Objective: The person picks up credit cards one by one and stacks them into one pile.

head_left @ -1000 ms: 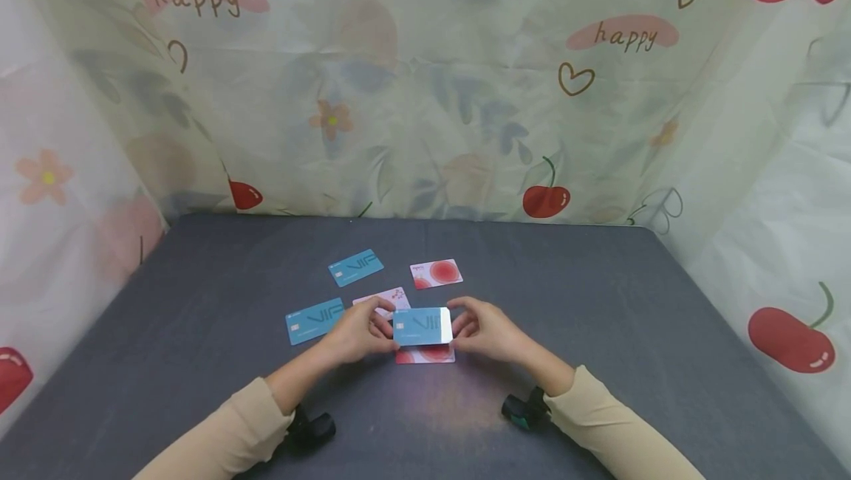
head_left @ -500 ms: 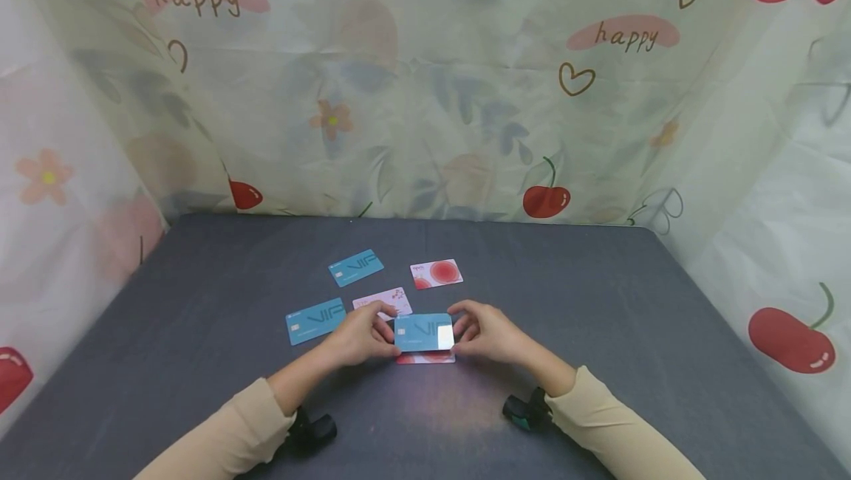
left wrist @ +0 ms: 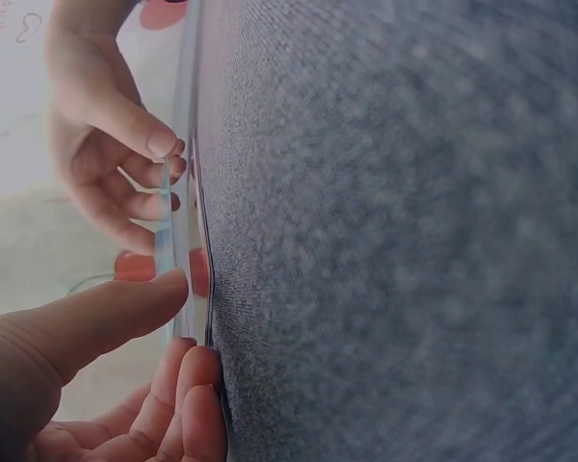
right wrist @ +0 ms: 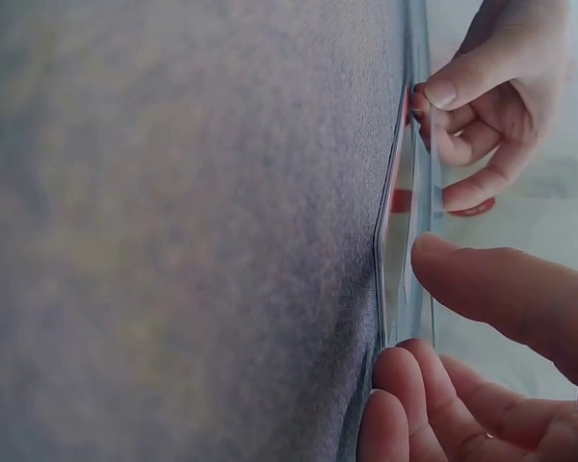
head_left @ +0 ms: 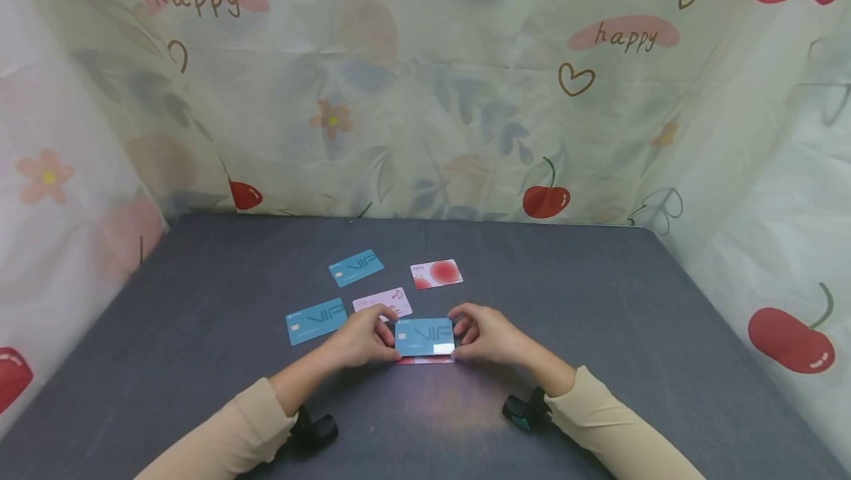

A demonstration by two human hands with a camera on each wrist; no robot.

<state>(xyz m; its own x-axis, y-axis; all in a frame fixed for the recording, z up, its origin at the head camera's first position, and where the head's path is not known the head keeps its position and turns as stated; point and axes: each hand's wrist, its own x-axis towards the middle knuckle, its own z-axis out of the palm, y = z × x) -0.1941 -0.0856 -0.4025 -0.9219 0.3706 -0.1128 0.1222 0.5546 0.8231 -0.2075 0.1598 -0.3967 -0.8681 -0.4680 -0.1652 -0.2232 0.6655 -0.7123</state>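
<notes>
A blue VIP card (head_left: 423, 335) lies face up between my two hands at the middle of the table. My left hand (head_left: 363, 334) pinches its left edge between thumb and fingers, while my right hand (head_left: 492, 334) pinches the right edge. Under it, a pink-and-red card (head_left: 425, 361) shows only as a thin strip along the near side. From the left wrist view the blue card (left wrist: 164, 252) appears edge-on, a small way off the dark cloth. Just beyond my left fingertips rests a pale pink card (head_left: 383, 302), partly covered by that hand.
Another blue VIP card (head_left: 315, 322) is left of my left hand, and a similar blue card (head_left: 356, 268) sits farther back. At back right lies a white-and-red card (head_left: 436, 274). The dark-covered table (head_left: 565, 280) ends at a printed curtain (head_left: 412, 96).
Both hands have brought the blue card slightly toward me and down, so it covers more of the pink-and-red card. The other cards have stayed put.
</notes>
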